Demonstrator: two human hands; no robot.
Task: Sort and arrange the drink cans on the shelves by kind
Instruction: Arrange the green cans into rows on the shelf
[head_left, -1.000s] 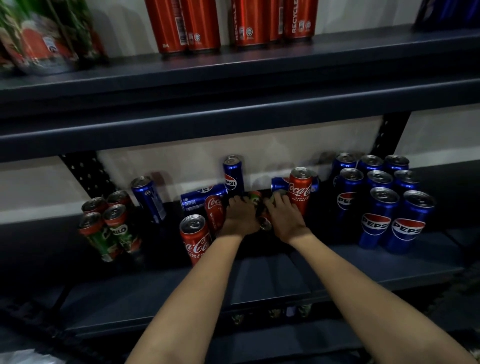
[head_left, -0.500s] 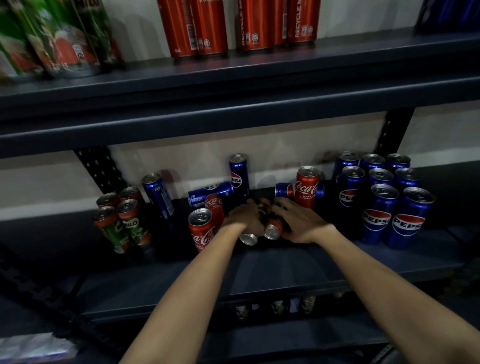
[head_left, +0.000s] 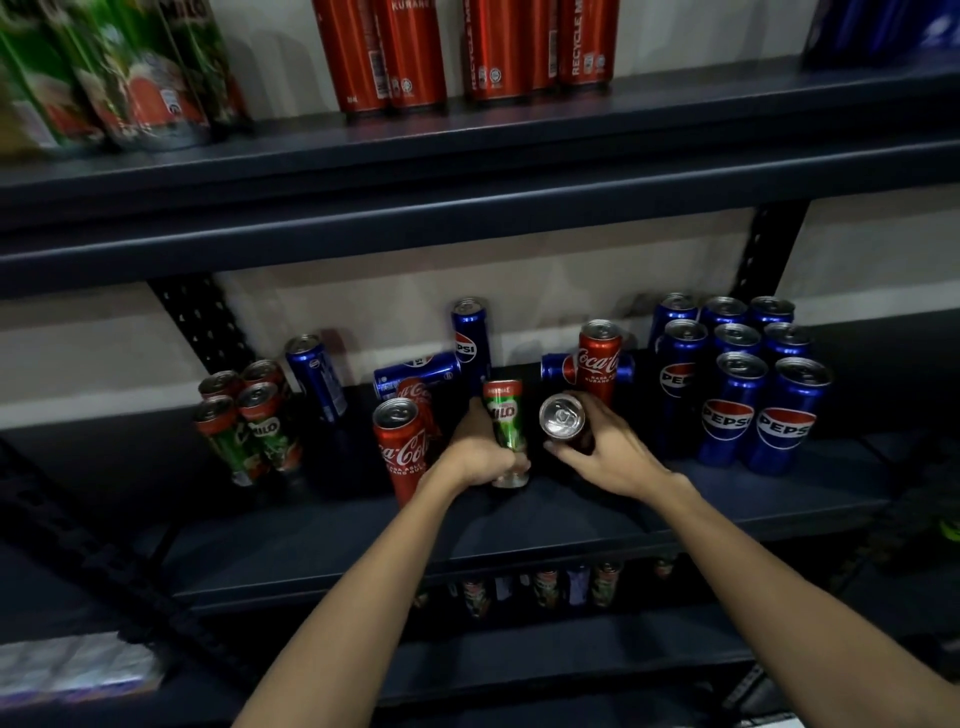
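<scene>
On the middle shelf (head_left: 519, 525), the left hand (head_left: 475, 457) has its grip curled round a green Milo can (head_left: 505, 426), and the right hand (head_left: 608, 452) wraps a can (head_left: 563, 421) showing only its silver top. Both look freshly picked from the mixed centre. Next, the Milo can likely belongs with the Milo cluster (head_left: 249, 421) at left; the other's kind is unclear.

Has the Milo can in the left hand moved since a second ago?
Yes. The Milo can, then hidden among the loose cans, is now lifted clear in the left hand and drawn toward the shelf's front edge, away from the upright Pepsi can at the back.
</scene>
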